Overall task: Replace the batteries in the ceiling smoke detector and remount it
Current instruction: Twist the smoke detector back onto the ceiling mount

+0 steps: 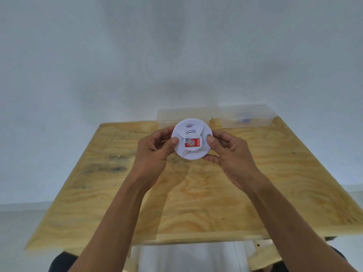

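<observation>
Two bare hands held a round white smoke detector [192,138] in the air above the far half of a plywood table [196,193]. The left hand [155,148] gripped the detector's left edge, thumb laid across the front face and the other fingers curled behind the rim. The right hand [225,150] gripped the opposite edge in the same way, its thumb on the front face near the right rim and its fingers wrapped round the back and underside. Between the two thumbs, the detector's face was turned toward the camera and showed a red sticker [193,143] with a small printed code square at its left end, raised ribs running out to the rim, and curved sound slots above the sticker.

Behind the detector, at the table's far edge against a pale wall [176,55], stood two clear plastic boxes: one [183,114] partly hidden directly behind the detector, the other [247,116] to the detector's right with something small and blue inside, too blurred to identify. Both forearms reached in from the near edge of the table toward the detector.
</observation>
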